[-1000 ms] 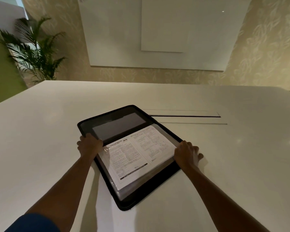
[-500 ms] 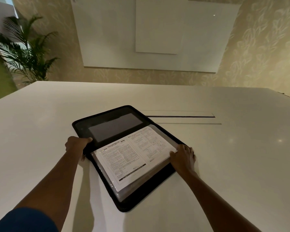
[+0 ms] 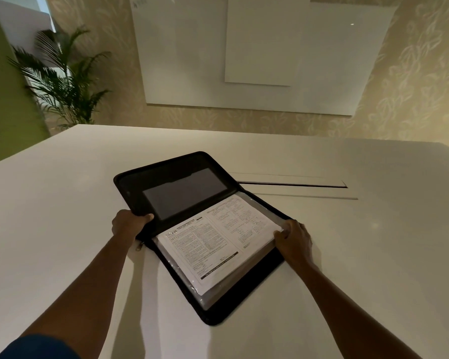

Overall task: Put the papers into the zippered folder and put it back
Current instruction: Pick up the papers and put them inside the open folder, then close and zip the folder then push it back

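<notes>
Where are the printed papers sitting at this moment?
In the head view, the papers lie in the near half of the open zippered folder, centre of the white table, between the left hand and right hand.

I see bare table point(image 3: 62, 203) from 7 to 11 o'clock of the open zippered folder point(image 3: 182, 193) and from 1 to 5 o'clock — wide room for my hands there. At 1 o'clock a long slot point(image 3: 293, 184) cuts the table just beside the folder. The raised cover stands at 12 o'clock — the only obstacle to reaching straight ahead.
</notes>
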